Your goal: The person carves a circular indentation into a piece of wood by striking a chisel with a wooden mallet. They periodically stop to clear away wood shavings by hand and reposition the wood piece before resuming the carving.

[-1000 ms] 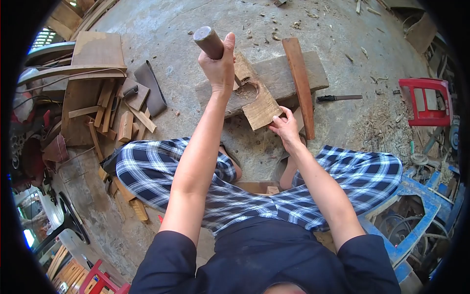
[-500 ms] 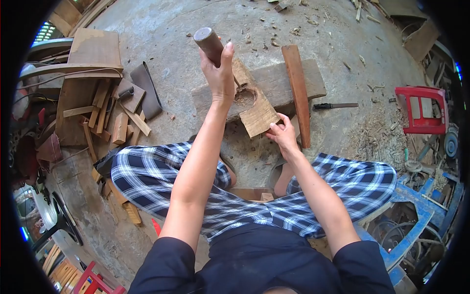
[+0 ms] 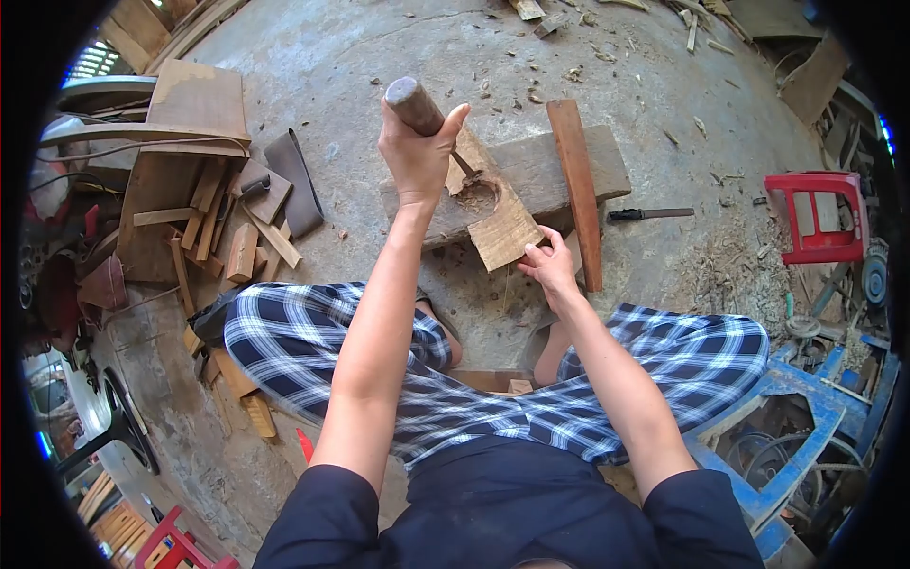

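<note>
My left hand is wrapped round the thick wooden handle of a chisel. The chisel is tilted, and its thin metal shaft runs down to the edge of a rough round hollow in a small wooden board. Thumb and fingers of my right hand pinch the near right corner of this board. Under the board lies a thick, weathered plank. Just right of my right hand, a long reddish wooden bar rests across the plank.
A dark-handled tool lies on the concrete floor to the right, short of a red plastic stool. Wood offcuts are heaped at the left. A blue metal frame stands by my right knee. Shavings litter the floor.
The handle end of the chisel has come down slightly and leans a little more, my left hand with it. My right hand keeps its pinch on the board's corner. The view has shifted slightly.
</note>
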The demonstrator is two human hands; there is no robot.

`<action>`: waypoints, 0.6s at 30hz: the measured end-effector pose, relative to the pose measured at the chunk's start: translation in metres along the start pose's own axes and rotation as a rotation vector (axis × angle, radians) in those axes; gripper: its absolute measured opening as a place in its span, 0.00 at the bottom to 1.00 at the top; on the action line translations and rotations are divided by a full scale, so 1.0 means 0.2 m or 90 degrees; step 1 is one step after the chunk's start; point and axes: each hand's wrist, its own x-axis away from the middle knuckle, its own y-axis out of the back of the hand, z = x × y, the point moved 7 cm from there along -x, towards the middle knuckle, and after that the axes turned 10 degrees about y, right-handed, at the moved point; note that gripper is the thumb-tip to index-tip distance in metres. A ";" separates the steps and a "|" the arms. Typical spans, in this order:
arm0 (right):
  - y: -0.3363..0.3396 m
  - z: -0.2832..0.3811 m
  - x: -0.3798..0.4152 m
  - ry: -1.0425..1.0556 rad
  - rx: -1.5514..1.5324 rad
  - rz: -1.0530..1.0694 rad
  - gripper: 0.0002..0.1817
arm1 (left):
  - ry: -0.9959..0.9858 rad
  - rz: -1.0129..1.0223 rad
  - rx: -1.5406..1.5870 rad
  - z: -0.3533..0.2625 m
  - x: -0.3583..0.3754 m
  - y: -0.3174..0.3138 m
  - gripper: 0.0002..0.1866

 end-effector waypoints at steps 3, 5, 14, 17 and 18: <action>0.01 0.00 -0.01 0.001 0.003 -0.001 0.27 | 0.104 0.043 0.068 0.02 0.00 -0.02 0.28; 0.01 0.00 -0.01 -0.002 0.003 0.001 0.27 | 0.118 0.049 0.093 0.01 0.01 -0.02 0.27; 0.02 0.00 -0.02 -0.007 0.013 0.005 0.28 | 0.052 0.057 0.066 0.01 0.03 -0.03 0.26; 0.01 -0.01 -0.02 -0.011 0.003 0.003 0.28 | 0.043 0.045 0.050 0.01 0.03 -0.01 0.26; 0.01 0.00 -0.02 -0.005 -0.002 0.002 0.28 | 0.045 0.046 0.048 0.00 0.03 -0.01 0.26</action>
